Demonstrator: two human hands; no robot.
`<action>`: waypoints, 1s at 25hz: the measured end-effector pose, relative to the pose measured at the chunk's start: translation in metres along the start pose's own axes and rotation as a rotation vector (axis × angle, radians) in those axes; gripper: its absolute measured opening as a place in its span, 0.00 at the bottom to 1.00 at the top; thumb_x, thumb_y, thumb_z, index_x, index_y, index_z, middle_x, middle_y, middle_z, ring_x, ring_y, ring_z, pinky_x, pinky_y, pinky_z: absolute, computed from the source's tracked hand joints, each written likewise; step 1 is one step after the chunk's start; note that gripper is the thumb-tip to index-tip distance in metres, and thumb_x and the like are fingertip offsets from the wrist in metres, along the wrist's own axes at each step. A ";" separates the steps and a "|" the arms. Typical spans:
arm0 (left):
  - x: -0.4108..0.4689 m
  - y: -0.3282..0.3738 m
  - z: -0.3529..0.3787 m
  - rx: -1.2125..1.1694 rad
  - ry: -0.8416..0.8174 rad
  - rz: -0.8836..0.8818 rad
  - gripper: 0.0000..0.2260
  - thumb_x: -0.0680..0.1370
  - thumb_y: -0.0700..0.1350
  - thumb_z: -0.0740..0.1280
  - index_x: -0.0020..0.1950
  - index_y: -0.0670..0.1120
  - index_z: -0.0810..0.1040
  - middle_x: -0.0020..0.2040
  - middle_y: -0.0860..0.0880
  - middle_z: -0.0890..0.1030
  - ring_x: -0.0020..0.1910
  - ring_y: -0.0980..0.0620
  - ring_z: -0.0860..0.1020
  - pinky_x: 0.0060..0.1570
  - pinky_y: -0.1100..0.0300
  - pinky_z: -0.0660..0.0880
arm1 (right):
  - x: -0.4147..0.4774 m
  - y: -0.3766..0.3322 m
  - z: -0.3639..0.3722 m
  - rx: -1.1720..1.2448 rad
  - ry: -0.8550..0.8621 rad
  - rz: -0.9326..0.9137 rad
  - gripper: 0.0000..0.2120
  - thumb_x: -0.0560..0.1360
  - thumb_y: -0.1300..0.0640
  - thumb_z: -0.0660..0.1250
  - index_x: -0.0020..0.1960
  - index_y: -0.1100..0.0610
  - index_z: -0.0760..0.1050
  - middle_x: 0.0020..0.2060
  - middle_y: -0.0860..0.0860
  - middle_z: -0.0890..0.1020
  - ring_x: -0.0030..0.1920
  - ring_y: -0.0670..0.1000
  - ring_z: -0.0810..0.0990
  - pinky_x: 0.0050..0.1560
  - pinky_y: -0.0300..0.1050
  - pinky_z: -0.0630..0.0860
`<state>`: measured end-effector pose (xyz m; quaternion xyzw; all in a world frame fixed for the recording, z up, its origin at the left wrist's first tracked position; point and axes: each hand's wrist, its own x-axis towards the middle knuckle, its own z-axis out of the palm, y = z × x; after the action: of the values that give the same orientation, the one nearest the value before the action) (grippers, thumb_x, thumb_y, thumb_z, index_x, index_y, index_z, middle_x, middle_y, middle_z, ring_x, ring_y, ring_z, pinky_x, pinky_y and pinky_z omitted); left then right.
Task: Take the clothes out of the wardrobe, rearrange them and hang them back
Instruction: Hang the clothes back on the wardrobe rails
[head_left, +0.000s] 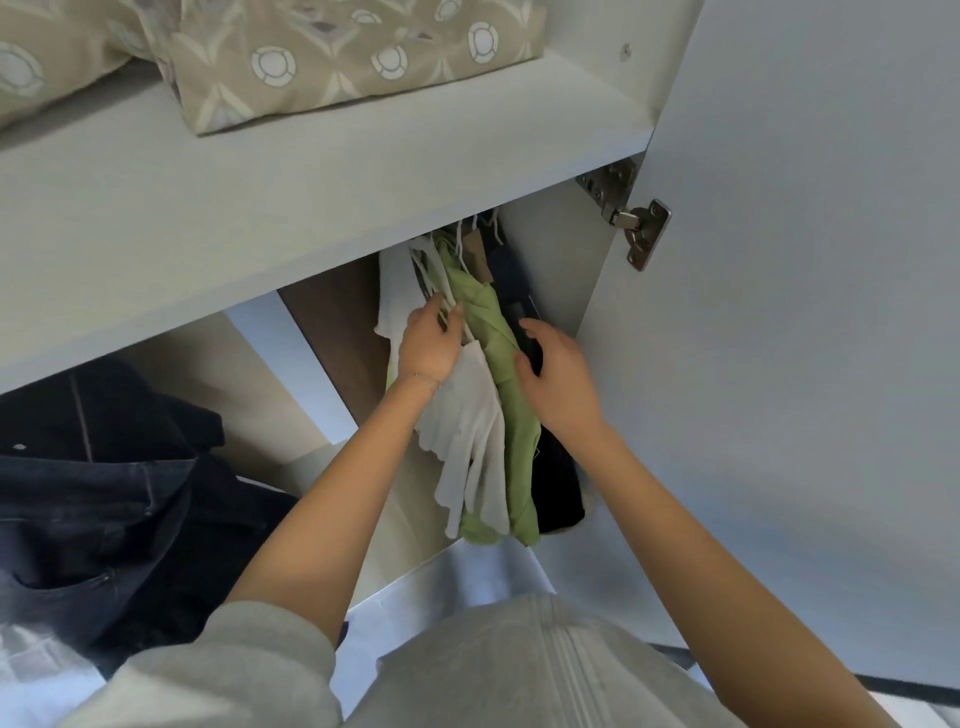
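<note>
Clothes (519, 457) hang bunched: left hand (428, 345) grips white top (462, 441) by hanger; right hand (558, 382), loosely open, should part green top (488, 317) before lifting.

wardrobe shelf (363, 171): white, above hanging space | on it: beige patterned bedding (332, 57), possibly pillows
</note>
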<state>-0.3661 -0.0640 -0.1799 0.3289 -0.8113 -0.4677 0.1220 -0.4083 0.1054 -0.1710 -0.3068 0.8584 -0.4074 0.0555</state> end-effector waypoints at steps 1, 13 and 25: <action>-0.010 -0.002 -0.003 0.072 0.050 0.049 0.21 0.83 0.52 0.56 0.74 0.46 0.66 0.70 0.43 0.69 0.67 0.46 0.70 0.69 0.49 0.66 | -0.007 -0.001 0.000 -0.022 0.006 0.003 0.21 0.80 0.59 0.62 0.72 0.59 0.68 0.66 0.55 0.75 0.66 0.55 0.71 0.64 0.41 0.65; -0.150 -0.026 0.034 0.374 -0.286 0.761 0.23 0.80 0.48 0.62 0.75 0.45 0.65 0.75 0.45 0.66 0.73 0.45 0.64 0.70 0.50 0.62 | -0.208 -0.007 -0.026 -0.234 0.403 0.502 0.24 0.78 0.58 0.65 0.73 0.58 0.67 0.68 0.55 0.73 0.68 0.58 0.69 0.69 0.50 0.65; -0.406 0.003 0.152 0.230 -0.847 1.221 0.23 0.79 0.46 0.64 0.73 0.43 0.68 0.71 0.45 0.71 0.70 0.44 0.69 0.69 0.50 0.63 | -0.530 -0.025 -0.082 -0.294 0.919 1.069 0.24 0.79 0.58 0.64 0.73 0.57 0.66 0.68 0.54 0.73 0.69 0.57 0.67 0.68 0.48 0.64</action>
<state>-0.1379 0.3031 -0.2133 -0.3771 -0.8707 -0.3156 0.0019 0.0024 0.4519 -0.1805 0.3533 0.8738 -0.2926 -0.1614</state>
